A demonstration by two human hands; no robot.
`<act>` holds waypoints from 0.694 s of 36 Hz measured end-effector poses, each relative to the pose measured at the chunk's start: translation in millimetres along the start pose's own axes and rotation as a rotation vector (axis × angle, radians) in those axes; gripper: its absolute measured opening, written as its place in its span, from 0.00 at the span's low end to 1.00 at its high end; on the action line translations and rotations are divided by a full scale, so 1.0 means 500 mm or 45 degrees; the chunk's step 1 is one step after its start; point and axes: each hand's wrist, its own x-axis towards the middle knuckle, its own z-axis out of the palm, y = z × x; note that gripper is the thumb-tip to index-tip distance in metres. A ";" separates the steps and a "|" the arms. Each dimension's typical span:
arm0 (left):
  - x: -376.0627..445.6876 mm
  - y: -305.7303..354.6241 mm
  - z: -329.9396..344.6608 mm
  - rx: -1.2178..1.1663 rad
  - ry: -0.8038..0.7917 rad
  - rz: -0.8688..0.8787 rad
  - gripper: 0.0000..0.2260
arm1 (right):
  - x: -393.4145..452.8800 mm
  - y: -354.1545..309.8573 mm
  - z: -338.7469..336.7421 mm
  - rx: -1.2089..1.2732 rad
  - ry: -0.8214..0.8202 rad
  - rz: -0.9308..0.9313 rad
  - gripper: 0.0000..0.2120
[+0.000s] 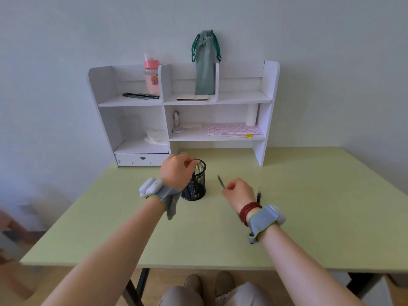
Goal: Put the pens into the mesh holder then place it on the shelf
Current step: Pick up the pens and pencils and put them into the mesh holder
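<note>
The shelf [183, 100] stands beyond both hands. The left hand [175, 171] grips the mesh holder [195, 184] at its rim, apparently steadying it. The right hand [238, 191], beside the holder, pinches a pen [220, 181]; another pen [258, 196] lies just right of it.

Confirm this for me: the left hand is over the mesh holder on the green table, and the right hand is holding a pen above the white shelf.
Wrong in one respect. In the head view the right hand holds the pen low over the green table, right of the mesh holder, not above the white shelf. The left hand is indeed over the holder.
</note>
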 end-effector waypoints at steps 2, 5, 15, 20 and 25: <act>-0.012 0.006 -0.004 -0.078 -0.036 -0.048 0.10 | -0.007 -0.019 -0.016 0.092 0.054 -0.076 0.08; -0.023 0.012 -0.003 -0.239 -0.089 -0.112 0.09 | -0.016 -0.050 -0.039 0.237 0.087 -0.202 0.04; -0.032 0.047 -0.018 -0.746 -0.155 -0.092 0.09 | -0.047 -0.102 -0.050 0.508 -0.010 -0.439 0.10; -0.037 0.049 -0.019 -0.813 -0.122 -0.122 0.08 | -0.053 -0.099 -0.043 0.533 -0.061 -0.433 0.10; -0.040 0.045 -0.024 -0.841 -0.125 -0.144 0.07 | -0.057 -0.097 -0.040 0.527 -0.103 -0.440 0.10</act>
